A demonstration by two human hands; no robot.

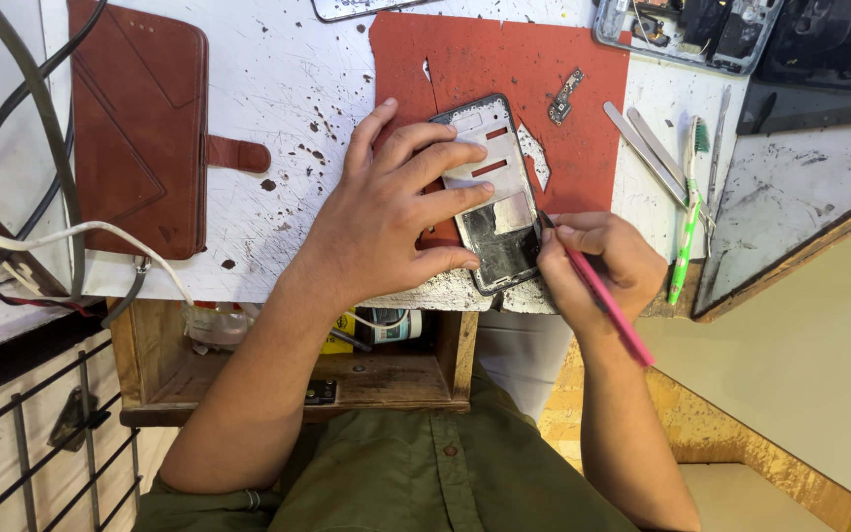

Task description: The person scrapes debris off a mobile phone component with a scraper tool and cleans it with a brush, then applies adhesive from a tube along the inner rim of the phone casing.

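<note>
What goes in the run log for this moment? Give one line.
left hand: pressing phone frame flat | right hand: pink tool tip at frame edge | under: red mat | nearby: tweezers, toothbrush

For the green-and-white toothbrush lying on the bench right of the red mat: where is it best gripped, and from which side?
Probably the middle of the green-and-white toothbrush handle, pinched across its narrow width from above. It lies flat, running near to far, bristle head at the far end. Coming from its right side seems safer: the flat metal pry tools lie against its left, and the right hand with the pink tool is close there.
</note>
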